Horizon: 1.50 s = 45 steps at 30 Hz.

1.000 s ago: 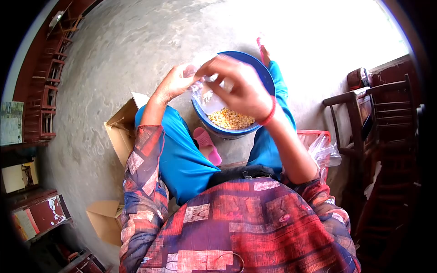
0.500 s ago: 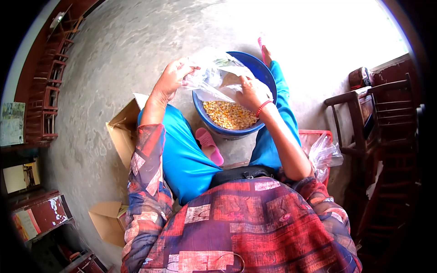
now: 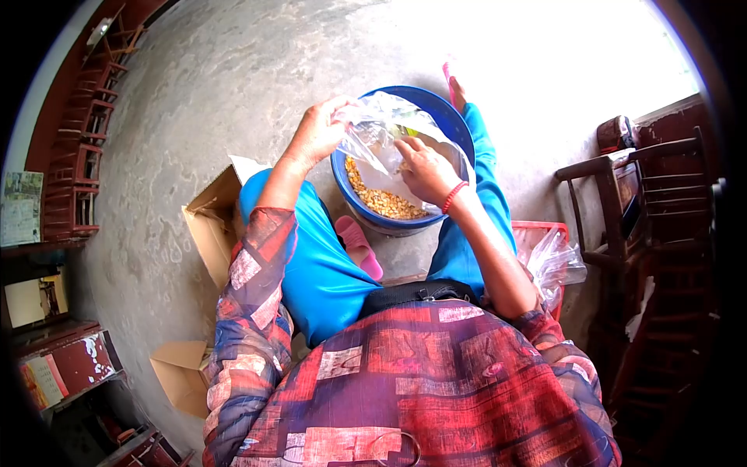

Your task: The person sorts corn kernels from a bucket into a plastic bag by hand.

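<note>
Noted an open cardboard box [image 3: 210,226] beside the left leg [image 3: 315,257], a possible obstacle to any outward shift of the knee. Next, saw the left hand [image 3: 317,132] pinching the edge of a clear plastic bag [image 3: 375,148] between thumb and fingers, near the rim of a blue bucket [image 3: 437,106]. Judged liable to slip or tear there, through a hard pull on thin film. Found the bag spread across the bucket's opening, partly hiding the yellow corn kernels [image 3: 381,204]; thought a fold or collapse of the mouth possible from slack on one side. Saw the right hand [image 3: 426,171] at the bag, fingers half curled; could not tell whether pinching film. Suspected a snag from the red bracelet [image 3: 454,197]. Farther right, saw crumpled plastic bags [image 3: 554,268] on a red basket [image 3: 535,226], near a wooden chair [image 3: 603,166]; judged easy to dislodge with a careless elbow.
</note>
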Each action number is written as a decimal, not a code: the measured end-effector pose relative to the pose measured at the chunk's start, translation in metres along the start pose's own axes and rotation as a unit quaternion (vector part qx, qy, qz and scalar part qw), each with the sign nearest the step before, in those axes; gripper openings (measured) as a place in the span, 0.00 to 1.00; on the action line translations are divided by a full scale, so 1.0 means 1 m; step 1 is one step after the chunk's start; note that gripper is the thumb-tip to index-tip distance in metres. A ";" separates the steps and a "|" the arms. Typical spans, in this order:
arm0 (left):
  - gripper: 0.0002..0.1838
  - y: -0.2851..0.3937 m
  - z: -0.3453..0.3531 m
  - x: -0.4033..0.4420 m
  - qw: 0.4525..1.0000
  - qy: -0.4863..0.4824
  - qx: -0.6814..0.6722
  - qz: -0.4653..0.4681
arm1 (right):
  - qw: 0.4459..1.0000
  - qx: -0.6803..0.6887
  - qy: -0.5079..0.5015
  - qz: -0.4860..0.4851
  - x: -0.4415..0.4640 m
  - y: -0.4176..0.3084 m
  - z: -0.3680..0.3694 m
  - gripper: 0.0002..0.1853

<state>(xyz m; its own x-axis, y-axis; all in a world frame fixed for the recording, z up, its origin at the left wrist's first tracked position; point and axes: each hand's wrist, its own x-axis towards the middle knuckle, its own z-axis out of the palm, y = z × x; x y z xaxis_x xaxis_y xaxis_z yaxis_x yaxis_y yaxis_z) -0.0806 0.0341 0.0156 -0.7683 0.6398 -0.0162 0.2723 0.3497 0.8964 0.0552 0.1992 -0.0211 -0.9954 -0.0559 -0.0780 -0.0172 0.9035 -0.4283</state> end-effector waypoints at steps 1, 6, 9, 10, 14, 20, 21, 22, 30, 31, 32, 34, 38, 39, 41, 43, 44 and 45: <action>0.15 0.002 0.001 0.000 0.999 -0.032 0.008 0.004 | 1.000 -0.029 -0.005 0.004 0.003 -0.020 -0.014 0.27; 0.14 -0.012 -0.001 0.004 0.999 -0.023 0.010 0.037 | 0.952 0.002 0.191 -0.238 0.049 -0.005 0.062 0.28; 0.12 -0.012 -0.004 0.003 0.999 -0.048 0.015 0.015 | 0.991 -0.018 0.011 -0.135 0.061 -0.024 0.058 0.21; 0.12 -0.010 -0.006 0.003 0.997 -0.066 -0.032 -0.001 | 0.990 -0.018 0.012 -0.137 0.066 -0.017 0.071 0.21; 0.11 -0.008 -0.010 0.001 0.994 -0.061 -0.087 -0.030 | 0.979 0.164 0.048 -0.107 0.065 -0.002 0.091 0.12; 0.10 -0.013 -0.008 0.004 0.999 -0.003 -0.034 0.024 | 0.970 -0.091 0.188 -0.123 0.042 -0.024 0.041 0.10; 0.08 -0.010 -0.007 0.004 0.999 -0.006 -0.030 0.017 | 0.990 0.084 0.099 -0.048 0.040 -0.030 0.027 0.09; 0.08 -0.007 -0.006 0.004 1.000 -0.009 -0.025 0.011 | 0.983 0.084 0.145 -0.078 0.041 -0.024 0.032 0.13; 0.12 -0.018 -0.006 0.000 0.973 0.054 0.222 0.040 | 0.987 0.003 -0.157 0.017 0.023 -0.009 0.032 0.18; 0.12 -0.016 -0.005 -0.001 0.968 0.073 0.236 0.048 | 0.986 -0.002 -0.164 0.018 0.021 -0.013 0.027 0.19; 0.12 -0.013 -0.004 0.000 0.962 0.090 0.250 0.058 | 0.988 0.001 -0.155 0.022 0.019 -0.017 0.021 0.19; 0.12 -0.012 -0.003 0.002 0.967 0.069 0.242 0.047 | 0.996 0.035 -0.083 0.012 0.017 -0.031 0.003 0.19; 0.15 -0.016 0.002 0.003 0.985 -0.019 0.171 0.029 | 0.994 -0.014 -0.020 -0.111 0.036 -0.032 0.039 0.26; 0.15 -0.015 0.003 0.003 0.985 -0.020 0.171 0.030 | 0.991 -0.053 -0.068 -0.105 0.039 -0.036 0.043 0.27; 0.18 -0.011 0.003 -0.001 0.984 -0.081 0.150 0.056 | 0.986 -0.039 -0.144 -0.075 0.038 -0.028 0.066 0.24; 0.21 -0.004 0.002 -0.005 0.986 -0.097 0.134 0.034 | 0.974 -0.051 -0.214 -0.063 0.031 -0.029 0.072 0.21; 0.21 0.000 0.002 -0.008 0.988 -0.090 0.122 0.034 | 0.973 -0.050 -0.215 -0.063 0.029 -0.025 0.072 0.21; 0.22 0.005 0.003 -0.010 0.990 -0.082 0.111 0.036 | 0.978 0.003 -0.200 -0.065 0.025 -0.031 0.051 0.17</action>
<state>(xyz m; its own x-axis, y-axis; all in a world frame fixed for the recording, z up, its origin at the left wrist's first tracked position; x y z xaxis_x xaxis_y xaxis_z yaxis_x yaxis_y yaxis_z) -0.0700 0.0314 0.0191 -0.6431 0.7645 -0.0443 0.4566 0.4293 0.7792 0.0355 0.1486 -0.0556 -0.8679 -0.3329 -0.3685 -0.1391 0.8753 -0.4631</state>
